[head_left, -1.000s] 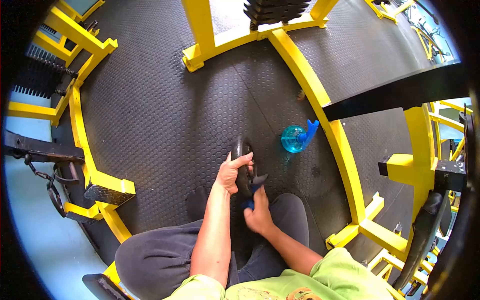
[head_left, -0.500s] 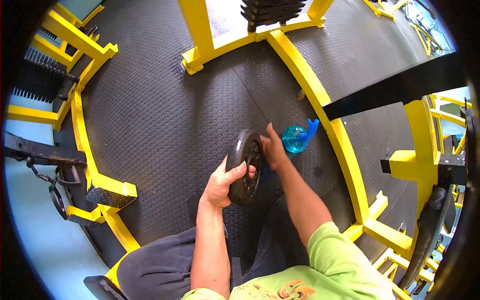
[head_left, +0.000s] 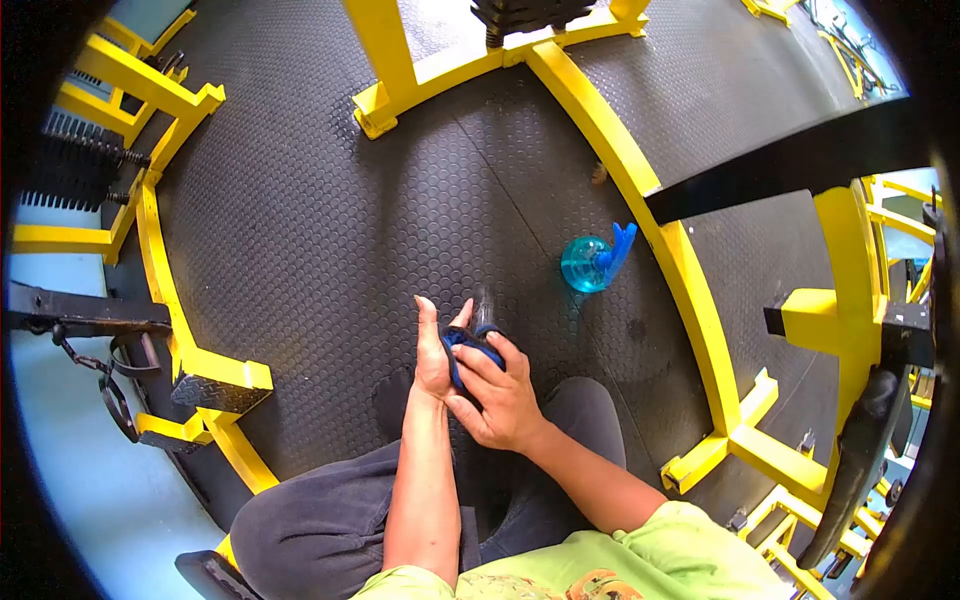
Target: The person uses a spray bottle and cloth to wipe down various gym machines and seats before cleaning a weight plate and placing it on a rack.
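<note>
My right hand (head_left: 500,398) is closed on a dark blue cloth (head_left: 462,362), its fingers curled over the bunched fabric. Against the cloth's left side is my left hand (head_left: 432,350), with the thumb stretched up and a fingertip showing beyond the cloth. The cloth covers part of the left palm. Both hands are above my lap. A spray bottle (head_left: 585,265) with teal liquid and a blue trigger head stands on the black floor, beyond my right hand.
Black studded mat (head_left: 330,220) covers the floor. A curved yellow frame (head_left: 690,310) runs along the right, and another yellow frame (head_left: 160,260) stands at the left. A black beam (head_left: 790,165) juts in from the right. Weight stacks (head_left: 525,20) stand at the top.
The round black weight plate that my left hand held is out of sight. My right hand has come down and left, over to my left hand, and the blue cloth now shows clearly.
</note>
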Demonstrator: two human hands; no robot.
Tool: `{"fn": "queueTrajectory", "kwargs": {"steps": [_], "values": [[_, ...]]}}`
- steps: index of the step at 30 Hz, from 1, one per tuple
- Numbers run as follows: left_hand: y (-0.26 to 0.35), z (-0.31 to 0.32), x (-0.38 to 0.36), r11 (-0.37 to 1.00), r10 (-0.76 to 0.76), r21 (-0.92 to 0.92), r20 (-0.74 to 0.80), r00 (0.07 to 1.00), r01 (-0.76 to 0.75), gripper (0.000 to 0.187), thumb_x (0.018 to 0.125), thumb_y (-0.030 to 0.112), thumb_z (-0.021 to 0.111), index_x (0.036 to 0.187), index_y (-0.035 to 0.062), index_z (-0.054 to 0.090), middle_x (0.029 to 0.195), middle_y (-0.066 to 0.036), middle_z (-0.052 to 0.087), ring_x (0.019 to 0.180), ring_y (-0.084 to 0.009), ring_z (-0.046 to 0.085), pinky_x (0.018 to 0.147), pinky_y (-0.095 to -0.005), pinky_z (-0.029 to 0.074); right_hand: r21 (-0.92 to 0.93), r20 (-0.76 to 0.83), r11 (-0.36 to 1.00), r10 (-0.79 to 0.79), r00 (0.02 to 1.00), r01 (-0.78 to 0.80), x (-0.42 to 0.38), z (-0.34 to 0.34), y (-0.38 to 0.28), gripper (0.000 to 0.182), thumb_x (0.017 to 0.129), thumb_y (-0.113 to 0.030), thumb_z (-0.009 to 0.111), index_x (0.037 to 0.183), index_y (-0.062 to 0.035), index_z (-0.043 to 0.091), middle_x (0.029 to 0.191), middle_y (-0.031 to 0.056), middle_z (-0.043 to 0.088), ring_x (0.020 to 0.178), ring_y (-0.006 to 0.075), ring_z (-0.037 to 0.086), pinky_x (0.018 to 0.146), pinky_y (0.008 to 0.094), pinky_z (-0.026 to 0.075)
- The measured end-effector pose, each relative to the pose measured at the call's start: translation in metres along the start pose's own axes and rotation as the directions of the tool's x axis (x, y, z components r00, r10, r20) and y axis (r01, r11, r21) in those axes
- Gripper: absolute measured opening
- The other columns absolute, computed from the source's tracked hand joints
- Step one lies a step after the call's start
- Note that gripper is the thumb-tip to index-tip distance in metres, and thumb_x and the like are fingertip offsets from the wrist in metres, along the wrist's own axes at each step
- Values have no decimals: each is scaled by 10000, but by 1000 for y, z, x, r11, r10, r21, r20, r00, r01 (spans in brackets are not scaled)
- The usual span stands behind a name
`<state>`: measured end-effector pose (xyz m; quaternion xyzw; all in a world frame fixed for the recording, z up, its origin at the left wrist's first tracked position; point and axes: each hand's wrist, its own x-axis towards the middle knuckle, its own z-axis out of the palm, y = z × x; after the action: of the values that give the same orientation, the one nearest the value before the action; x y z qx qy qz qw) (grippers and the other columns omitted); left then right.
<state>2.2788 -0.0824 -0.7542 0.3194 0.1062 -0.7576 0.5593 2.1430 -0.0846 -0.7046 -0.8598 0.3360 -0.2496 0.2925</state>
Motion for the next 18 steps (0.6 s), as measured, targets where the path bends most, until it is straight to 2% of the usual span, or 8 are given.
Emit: {"fn": "queueTrajectory", "kwargs": {"steps": [3,5,6,7,10,13,16,18], "values": [[4,1,-5,999,8,47,54,998,-11,968,777,816,410,1406,83,362,950,-162,661,765,-256,672,712,-406,578,-45,69,994,-100,993,103,-29,5,4,357,712,-212,662,1042,-77,680,1316,25,511,1286,312,329,1029,451,318],[4,1,-4,975,49,215,66,997,-62,930,794,731,530,1432,85,331,938,-106,642,769,-187,634,693,-321,545,-67,82,989,-127,989,133,-36,3,14,331,667,-159,659,986,-80,698,1268,11,549,1270,307,363,1046,441,320],[6,3,-3,973,27,230,43,999,-37,696,822,583,625,1307,115,451,878,-51,618,755,-149,616,682,-280,532,-37,144,981,-184,972,191,-35,0,20,295,662,-142,657,947,-82,704,1239,-4,568,1257,302,386,1046,440,323],[5,7,0,942,87,330,-77,993,-57,515,855,434,657,1205,98,487,878,-96,637,752,-186,645,692,-317,554,-4,201,969,-240,950,246,-33,-4,24,259,657,-125,654,907,-85,710,1210,-19,587,1244,298,409,1046,439,326],[3,26,0,860,215,492,-110,971,-135,327,775,121,732,1022,69,523,741,-20,547,620,-121,551,609,-278,500,37,253,938,-343,905,345,-21,-19,30,179,606,-113,660,782,-101,689,1036,-28,630,1208,264,455,987,428,372],[6,22,1,860,238,496,-180,955,-121,324,763,95,729,1012,60,524,742,-33,564,621,-134,564,607,-282,500,49,251,896,-438,863,441,-13,-24,27,140,552,-137,674,685,-104,646,880,-11,612,1163,243,489,917,420,406],[13,4,7,868,197,490,-198,960,-77,316,750,60,723,996,55,526,726,-47,576,624,-148,574,602,-293,502,120,424,932,-358,832,341,-13,-25,33,116,550,-110,653,662,-83,644,817,19,613,1033,278,548,891,405,425],[15,3,9,880,173,473,-235,957,-43,301,747,38,715,977,44,520,697,-47,572,598,-154,573,586,-298,505,45,392,962,-265,881,269,-22,-15,60,119,556,-91,644,673,-76,653,807,19,622,1014,287,551,889,400,429]]}}
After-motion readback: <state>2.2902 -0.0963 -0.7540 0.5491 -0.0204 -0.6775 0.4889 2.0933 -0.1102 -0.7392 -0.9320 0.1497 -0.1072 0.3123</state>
